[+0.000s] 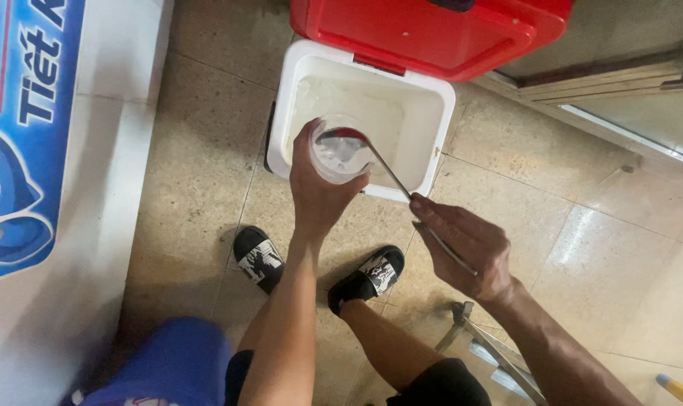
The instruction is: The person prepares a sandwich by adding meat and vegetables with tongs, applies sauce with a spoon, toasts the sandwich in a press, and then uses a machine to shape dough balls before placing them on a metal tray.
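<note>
Left hand [317,197] grips cup [340,150]; right hand [465,248] pinches ladle [371,154].

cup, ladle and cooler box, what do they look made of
Cup in the left hand: clear plastic, probably; see-through wall, ice visible inside. Ladle in the right hand: looks like bare metal, thin grey handle with a shine. Cooler box: moulded plastic by its look, smooth white walls, glossy red lid.

My beige tiled floor [567,225] carries a white cooler box [432,124], lid open, just ahead of my black sandals [259,256].
</note>
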